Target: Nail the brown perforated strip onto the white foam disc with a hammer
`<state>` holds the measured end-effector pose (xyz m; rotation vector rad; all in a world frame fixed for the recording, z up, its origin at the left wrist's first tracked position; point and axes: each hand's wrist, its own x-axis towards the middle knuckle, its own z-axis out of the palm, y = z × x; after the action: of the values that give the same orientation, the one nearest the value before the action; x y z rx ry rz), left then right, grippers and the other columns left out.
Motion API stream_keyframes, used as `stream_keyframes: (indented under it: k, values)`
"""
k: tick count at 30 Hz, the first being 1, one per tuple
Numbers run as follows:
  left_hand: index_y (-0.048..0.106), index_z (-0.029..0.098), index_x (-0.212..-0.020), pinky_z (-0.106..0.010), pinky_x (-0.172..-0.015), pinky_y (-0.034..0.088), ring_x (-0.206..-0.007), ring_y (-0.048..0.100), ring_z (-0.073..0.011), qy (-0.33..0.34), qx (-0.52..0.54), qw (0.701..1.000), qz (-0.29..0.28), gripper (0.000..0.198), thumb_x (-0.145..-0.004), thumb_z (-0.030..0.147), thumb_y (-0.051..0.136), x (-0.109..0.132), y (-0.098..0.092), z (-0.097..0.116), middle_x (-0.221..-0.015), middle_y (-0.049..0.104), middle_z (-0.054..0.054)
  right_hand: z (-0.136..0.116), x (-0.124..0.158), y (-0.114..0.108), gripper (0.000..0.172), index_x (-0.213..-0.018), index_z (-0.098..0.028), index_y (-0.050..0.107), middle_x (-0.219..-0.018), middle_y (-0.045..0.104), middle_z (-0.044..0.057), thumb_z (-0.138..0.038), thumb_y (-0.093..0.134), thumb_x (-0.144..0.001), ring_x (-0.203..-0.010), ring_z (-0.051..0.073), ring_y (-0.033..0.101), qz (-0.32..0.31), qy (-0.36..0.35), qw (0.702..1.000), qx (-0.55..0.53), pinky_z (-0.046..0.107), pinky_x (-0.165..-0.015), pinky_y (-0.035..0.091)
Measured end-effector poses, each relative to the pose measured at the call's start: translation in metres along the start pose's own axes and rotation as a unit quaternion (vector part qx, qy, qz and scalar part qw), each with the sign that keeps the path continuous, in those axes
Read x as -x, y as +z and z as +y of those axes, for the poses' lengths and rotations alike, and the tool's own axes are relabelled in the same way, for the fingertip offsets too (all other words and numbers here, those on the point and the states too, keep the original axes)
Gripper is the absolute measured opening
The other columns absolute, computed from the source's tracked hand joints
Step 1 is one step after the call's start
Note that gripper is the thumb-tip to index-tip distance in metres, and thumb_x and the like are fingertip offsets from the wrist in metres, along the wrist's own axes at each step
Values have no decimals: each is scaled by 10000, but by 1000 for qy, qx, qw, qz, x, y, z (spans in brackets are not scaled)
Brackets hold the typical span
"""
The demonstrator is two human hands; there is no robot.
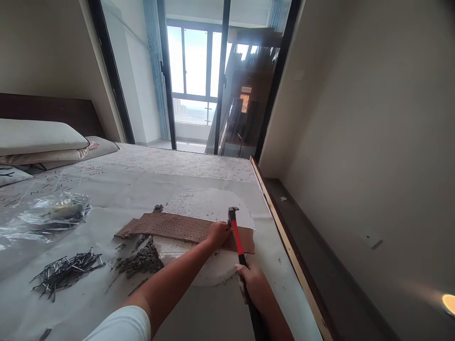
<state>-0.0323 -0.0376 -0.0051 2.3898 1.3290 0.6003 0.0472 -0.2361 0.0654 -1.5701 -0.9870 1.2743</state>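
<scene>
Bed (113,194) carries the brown board (174,227), dotted across its left and middle; its right end looks mostly unmarked, so work there seems unfinished. The right hand (254,284) wraps its fingers round the hammer (237,234); the left hand (218,233) bunches narrowly at the board, its hold unclear. Nails (69,272) lie heaped, seemingly unused.

Nails (69,272) and rubble (144,261) (both heaped) obstruct the left; between board (177,227) and rail (284,237) is room.
</scene>
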Motion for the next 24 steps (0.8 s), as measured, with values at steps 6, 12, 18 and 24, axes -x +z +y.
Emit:
stream_keyframes:
  k: [6,12,18,24]
  values:
    - [690,180,-599,-281,-696,378,-701,561,-176,3,9,1000,0,273,-766,276,497,0,-2,1,-696,651,-68,2,0,1,245,-605,-208,371,-404,346,-78,-357,424,-792,-330,77,349,36,-50,998,7,209,-363,297]
    - [705,177,-626,-273,-659,359,-666,549,-163,8,3,1000,-5,268,-774,269,501,-1,-1,-2,-707,650,-61,2,-2,1,262,-572,-217,342,-369,310,-85,-332,413,-796,-288,77,314,14,2,1000,-5,214,-333,271]
    - [730,193,-695,-262,-682,380,-704,562,-160,6,51,999,3,198,-724,259,546,-1,-3,-5,-750,671,-46,4,-2,-1,285,-563,-208,354,-398,336,-76,-351,424,-800,-324,73,335,31,-31,999,-22,204,-354,287]
    - [722,164,-854,-235,-592,400,-656,562,-147,-102,242,964,35,314,-665,225,479,-5,-18,-17,-701,662,-38,10,-6,1,278,-549,-216,339,-369,315,-79,-332,438,-782,-299,78,311,26,13,1000,8,218,-334,269]
